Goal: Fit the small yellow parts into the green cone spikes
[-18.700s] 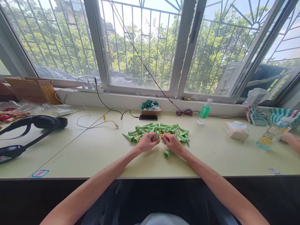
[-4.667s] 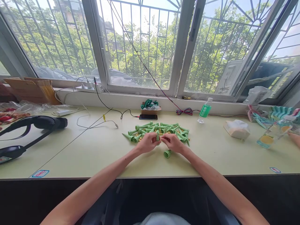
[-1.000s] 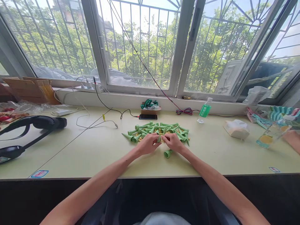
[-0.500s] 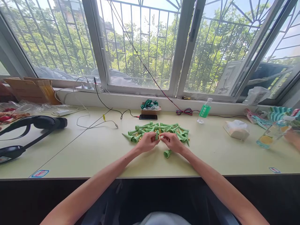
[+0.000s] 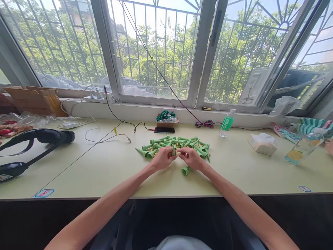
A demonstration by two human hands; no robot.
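Observation:
A pile of green plastic cones mixed with small yellow pieces lies mid-table near the window. My left hand is closed around one green cone, held upright at the pile's front edge. My right hand is pinched right beside it, fingertips meeting the left hand's at something small I cannot make out. One separate green cone lies on the table just under my right wrist.
A phone and small box with green items sit behind the pile. A green-labelled bottle, a white packet and a drink pouch stand right. Black headgear and cables lie left. Another person's hand shows far right.
My hands stay together at the pile's front; the held cone has tipped slightly upright. The other person's hand at the far right has drawn back toward the edge.

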